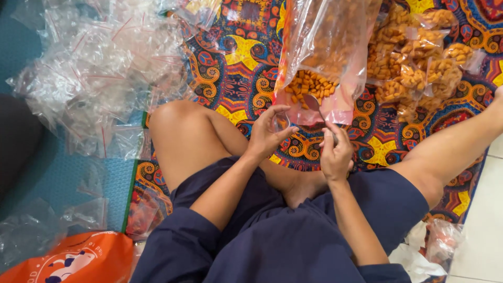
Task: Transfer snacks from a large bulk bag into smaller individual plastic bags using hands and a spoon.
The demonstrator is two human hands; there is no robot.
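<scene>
She sits cross-legged on a patterned mat [236, 68] of reds, blues and yellows, spread over a teal floor mat [63, 173] beside pale tiles [484, 220]. A large clear bag [325, 52] holds orange, ridged snack pieces [309, 86]. Her right hand [336, 154] grips a metal spoon [314, 102] at the bag's mouth. Her left hand [267, 133] pinches a small clear pouch [281, 121] just beside it. Filled packets [419, 57] pile right, empty crinkled ones [99, 68] left.

Bright, even daylight; soft shadows, glare on plastic, sharp.
</scene>
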